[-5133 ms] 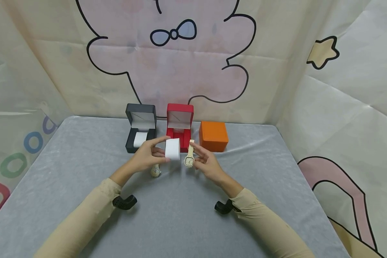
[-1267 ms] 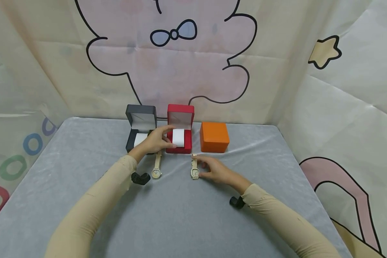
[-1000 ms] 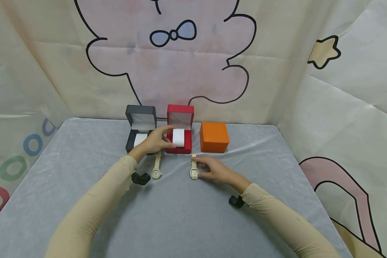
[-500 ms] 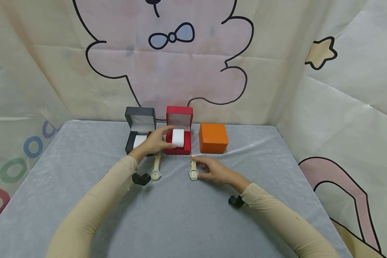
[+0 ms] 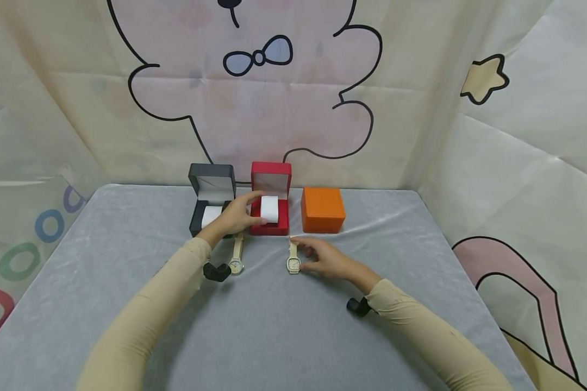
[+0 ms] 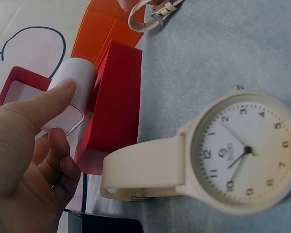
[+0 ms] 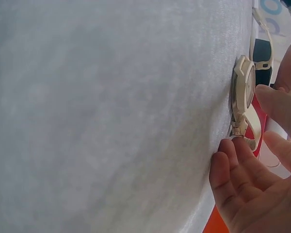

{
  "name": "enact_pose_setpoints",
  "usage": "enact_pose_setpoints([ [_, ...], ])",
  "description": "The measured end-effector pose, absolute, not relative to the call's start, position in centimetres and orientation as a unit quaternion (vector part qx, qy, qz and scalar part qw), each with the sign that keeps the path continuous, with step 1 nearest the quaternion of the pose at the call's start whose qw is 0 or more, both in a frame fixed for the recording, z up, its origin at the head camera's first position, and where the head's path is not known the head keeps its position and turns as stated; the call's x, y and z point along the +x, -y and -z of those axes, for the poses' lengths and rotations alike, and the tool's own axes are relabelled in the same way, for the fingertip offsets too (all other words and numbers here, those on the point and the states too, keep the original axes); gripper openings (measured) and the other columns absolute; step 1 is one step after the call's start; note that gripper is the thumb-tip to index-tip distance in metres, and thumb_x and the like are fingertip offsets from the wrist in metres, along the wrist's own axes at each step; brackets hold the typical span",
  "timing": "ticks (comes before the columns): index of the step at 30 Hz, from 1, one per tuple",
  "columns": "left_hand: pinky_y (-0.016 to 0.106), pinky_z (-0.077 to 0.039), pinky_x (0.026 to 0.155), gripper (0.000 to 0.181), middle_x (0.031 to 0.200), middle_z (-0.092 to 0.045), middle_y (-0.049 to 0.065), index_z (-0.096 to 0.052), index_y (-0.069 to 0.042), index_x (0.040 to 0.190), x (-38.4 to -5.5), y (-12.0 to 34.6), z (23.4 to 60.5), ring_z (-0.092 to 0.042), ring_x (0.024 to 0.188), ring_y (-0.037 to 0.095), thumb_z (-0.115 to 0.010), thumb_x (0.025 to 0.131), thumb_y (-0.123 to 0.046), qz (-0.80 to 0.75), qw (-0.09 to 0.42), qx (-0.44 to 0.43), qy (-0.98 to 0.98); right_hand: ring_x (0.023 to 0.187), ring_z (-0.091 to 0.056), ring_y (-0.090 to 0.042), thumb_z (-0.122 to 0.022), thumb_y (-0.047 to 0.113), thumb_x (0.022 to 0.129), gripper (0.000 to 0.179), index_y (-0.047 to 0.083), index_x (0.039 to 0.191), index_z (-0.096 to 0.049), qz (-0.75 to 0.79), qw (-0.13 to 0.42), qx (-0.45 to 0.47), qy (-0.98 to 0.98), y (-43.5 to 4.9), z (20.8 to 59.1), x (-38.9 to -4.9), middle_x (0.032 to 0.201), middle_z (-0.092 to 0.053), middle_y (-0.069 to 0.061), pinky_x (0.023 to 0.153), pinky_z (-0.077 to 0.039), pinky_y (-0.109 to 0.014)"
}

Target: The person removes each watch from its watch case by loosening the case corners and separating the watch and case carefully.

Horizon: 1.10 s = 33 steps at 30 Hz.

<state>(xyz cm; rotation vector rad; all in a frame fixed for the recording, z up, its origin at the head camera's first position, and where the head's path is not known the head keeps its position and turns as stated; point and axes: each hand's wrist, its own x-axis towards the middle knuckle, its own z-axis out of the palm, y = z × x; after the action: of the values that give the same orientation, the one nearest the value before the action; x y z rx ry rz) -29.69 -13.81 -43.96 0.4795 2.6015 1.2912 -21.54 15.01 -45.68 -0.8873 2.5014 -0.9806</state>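
My left hand (image 5: 237, 213) grips a white watch cushion (image 5: 269, 209) between thumb and fingers, down in the base of a red watch box (image 5: 270, 230) whose lid stands up. In the left wrist view the thumb lies along the cushion's side. My right hand (image 5: 328, 259) holds a cream wristwatch (image 5: 293, 264) low on the cloth, index finger at the strap's end and thumb beside the case. Between the hands, nearer the left forearm, lies a second cream wristwatch (image 5: 236, 265) with a round dial; the left hand partly covers its strap end.
An opened dark grey watch box (image 5: 212, 171) with a white cushion inside stands left of the red one, partly behind the left hand. To the right stands a closed orange box (image 5: 323, 209). A grey cloth (image 5: 283, 336) covers the table; a printed curtain (image 5: 274, 125) hangs behind.
Around five seconds ago the left hand held the cushion in front of the red box, the right raised the watch. The cushion is now in the box and the watch down on the cloth.
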Motion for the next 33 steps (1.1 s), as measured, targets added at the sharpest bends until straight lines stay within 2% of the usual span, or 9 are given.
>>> enact_pose_setpoints([
  [2,0.052,-0.049,0.105,0.081,0.161,-0.039,0.014,-0.039,-0.019,0.155,-29.64,13.95,44.08,-0.052,0.134,0.037,-0.082,0.086,-0.019,-0.439,0.098,0.160,-0.879,0.106,-0.061,-0.023,-0.075,0.011,0.091,0.066,0.008,0.151,-0.047,0.344,0.156,-0.308,-0.873,-14.91,45.77,-21.56,0.140,-0.060,-0.010,0.088,-0.054,-0.032],
  [5,0.048,-0.051,0.098,0.081,0.161,-0.039,0.014,-0.038,-0.018,0.155,-29.67,13.96,44.23,-0.054,0.131,0.035,-0.081,0.087,-0.019,-0.439,0.098,0.160,-0.879,0.106,-0.061,-0.023,-0.075,0.010,0.091,0.064,0.009,0.149,-0.049,0.345,0.156,-0.302,-0.875,-14.93,45.73,-21.59,0.139,-0.061,-0.009,0.089,-0.055,-0.033],
  [7,0.049,-0.051,0.101,0.081,0.162,-0.038,0.014,-0.037,-0.018,0.156,-29.70,13.91,44.33,-0.051,0.136,0.036,-0.081,0.087,-0.019,-0.438,0.100,0.161,-0.879,0.106,-0.061,-0.023,-0.074,0.010,0.091,0.061,0.008,0.148,-0.050,0.344,0.153,-0.305,-0.875,-14.99,45.69,-21.58,0.138,-0.061,-0.010,0.089,-0.055,-0.034],
  [9,0.051,-0.048,0.108,0.081,0.162,-0.037,0.014,-0.036,-0.017,0.156,-29.69,13.90,44.42,-0.042,0.146,0.036,-0.080,0.088,-0.019,-0.438,0.100,0.163,-0.878,0.105,-0.062,-0.024,-0.075,0.010,0.091,0.060,0.007,0.146,-0.051,0.343,0.148,-0.310,-0.874,-15.03,45.61,-21.54,0.136,-0.062,-0.011,0.089,-0.056,-0.036],
  [12,0.055,-0.043,0.113,0.081,0.162,-0.036,0.016,-0.035,-0.015,0.156,-29.74,13.84,44.67,-0.038,0.148,0.038,-0.079,0.089,-0.019,-0.438,0.102,0.173,-0.876,0.105,-0.063,-0.026,-0.075,0.011,0.091,0.058,0.006,0.144,-0.053,0.344,0.144,-0.316,-0.872,-15.09,45.54,-21.46,0.133,-0.063,-0.014,0.089,-0.057,-0.038],
  [15,0.054,-0.044,0.113,0.080,0.161,-0.037,0.016,-0.034,-0.014,0.156,-29.74,13.81,44.78,-0.040,0.147,0.038,-0.079,0.089,-0.017,-0.439,0.104,0.177,-0.875,0.106,-0.064,-0.026,-0.075,0.011,0.091,0.056,0.006,0.143,-0.054,0.347,0.145,-0.313,-0.872,-15.14,45.44,-21.38,0.133,-0.064,-0.014,0.090,-0.057,-0.040],
  [22,0.050,-0.049,0.104,0.076,0.156,-0.044,0.016,-0.040,-0.014,0.154,-29.82,13.69,44.64,-0.050,0.126,0.032,-0.079,0.088,-0.014,-0.423,0.099,0.188,-0.881,0.108,-0.064,-0.029,-0.073,0.010,0.092,0.053,0.004,0.142,-0.054,0.357,0.145,-0.311,-0.869,-15.24,45.55,-21.40,0.134,-0.064,-0.016,0.091,-0.058,-0.041],
  [29,0.053,-0.045,0.111,0.075,0.157,-0.044,0.014,-0.040,-0.015,0.155,-30.03,13.64,44.52,-0.048,0.135,0.032,-0.077,0.090,-0.014,-0.409,0.104,0.203,-0.884,0.109,-0.066,-0.029,-0.072,0.012,0.093,0.053,0.004,0.142,-0.055,0.349,0.143,-0.312,-0.872,-15.30,45.52,-21.50,0.135,-0.064,-0.017,0.092,-0.058,-0.040],
  [33,0.049,-0.048,0.106,0.076,0.151,-0.049,0.016,-0.039,-0.016,0.156,-30.02,13.68,44.45,-0.051,0.125,0.030,-0.077,0.091,-0.016,-0.406,0.111,0.198,-0.885,0.109,-0.066,-0.029,-0.072,0.012,0.093,0.052,0.004,0.142,-0.054,0.348,0.145,-0.315,-0.871,-15.26,45.42,-21.52,0.136,-0.064,-0.017,0.092,-0.058,-0.040],
])
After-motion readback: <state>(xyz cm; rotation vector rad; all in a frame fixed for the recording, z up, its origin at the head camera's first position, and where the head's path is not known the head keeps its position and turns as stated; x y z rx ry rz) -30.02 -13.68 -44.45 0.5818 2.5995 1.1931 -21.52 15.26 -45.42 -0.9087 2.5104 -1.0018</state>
